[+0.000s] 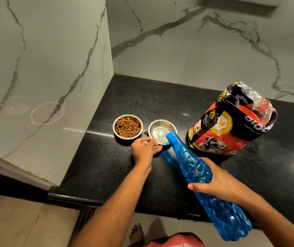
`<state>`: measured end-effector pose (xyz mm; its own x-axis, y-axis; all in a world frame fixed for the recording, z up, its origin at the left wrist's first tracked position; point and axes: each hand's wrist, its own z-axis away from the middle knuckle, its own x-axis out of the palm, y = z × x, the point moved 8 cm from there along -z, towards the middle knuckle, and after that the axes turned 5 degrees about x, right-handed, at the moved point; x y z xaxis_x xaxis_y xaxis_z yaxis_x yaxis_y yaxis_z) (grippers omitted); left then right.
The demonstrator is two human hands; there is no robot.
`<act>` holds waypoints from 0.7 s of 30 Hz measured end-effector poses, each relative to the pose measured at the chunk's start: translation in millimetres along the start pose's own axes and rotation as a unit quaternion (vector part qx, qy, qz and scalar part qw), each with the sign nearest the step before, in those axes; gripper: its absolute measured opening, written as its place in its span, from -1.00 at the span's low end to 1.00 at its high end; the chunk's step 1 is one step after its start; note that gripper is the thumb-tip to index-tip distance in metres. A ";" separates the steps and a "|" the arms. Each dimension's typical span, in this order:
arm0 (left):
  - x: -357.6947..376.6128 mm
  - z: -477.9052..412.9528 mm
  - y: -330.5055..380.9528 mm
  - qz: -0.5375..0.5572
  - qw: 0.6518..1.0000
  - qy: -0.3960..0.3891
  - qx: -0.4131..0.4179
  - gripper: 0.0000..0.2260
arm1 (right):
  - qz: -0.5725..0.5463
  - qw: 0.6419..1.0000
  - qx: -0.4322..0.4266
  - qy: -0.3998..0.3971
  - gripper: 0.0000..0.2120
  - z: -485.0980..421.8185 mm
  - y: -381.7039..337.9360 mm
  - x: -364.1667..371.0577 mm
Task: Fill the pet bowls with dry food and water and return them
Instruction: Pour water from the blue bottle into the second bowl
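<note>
A: Where are the bowls?

B: Both sit on the black counter (107, 157), side by side near the marble wall corner. The bowl of kibble (127, 126) is at about nine o'clock from the steel water bowl (161, 132), their rims close but apart.

A: And the hands?

B: The left hand (145, 148) rests at the water bowl's seven o'clock edge, fingers curled lightly against its rim and touching it, not wrapped round it. The right hand (219, 182) is clenched around the middle of the blue bottle (205, 177).

A: How does the bottle lie against that grip?

B: Tilted. Its neck points toward eleven o'clock from the right hand, the mouth over the water bowl's four o'clock rim. Its base trails toward five o'clock, out past the counter edge. Some clear water already shines in the bowl.

A: Anything else?

B: An opened red and black dog food bag (231, 122) stands upright at three o'clock from the water bowl, near but apart.
</note>
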<state>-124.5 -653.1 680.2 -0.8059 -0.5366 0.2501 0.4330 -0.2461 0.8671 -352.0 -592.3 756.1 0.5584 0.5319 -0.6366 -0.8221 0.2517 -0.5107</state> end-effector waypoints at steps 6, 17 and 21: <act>-0.6 0.1 0.7 -0.005 1.000 -0.001 0.001 -0.81 | 0.005 1.000 0.006 -0.011 -0.15 -0.5 -0.1 1.0; 0.2 1.9 2.1 0.000 1.000 -0.005 -0.003 -0.81 | 0.002 1.000 0.009 -0.009 -0.16 -0.7 -0.4 2.2; -1.4 0.3 1.7 -0.005 1.000 -0.002 -0.003 -0.81 | 0.000 1.000 0.007 -0.010 -0.16 -0.2 -3.2 2.4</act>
<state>-122.8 -652.5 681.5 -0.8116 -0.5314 0.2428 0.4271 -0.2562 0.8671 -347.9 -592.0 756.1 0.5558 0.5488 -0.6244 -0.8239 0.2635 -0.5017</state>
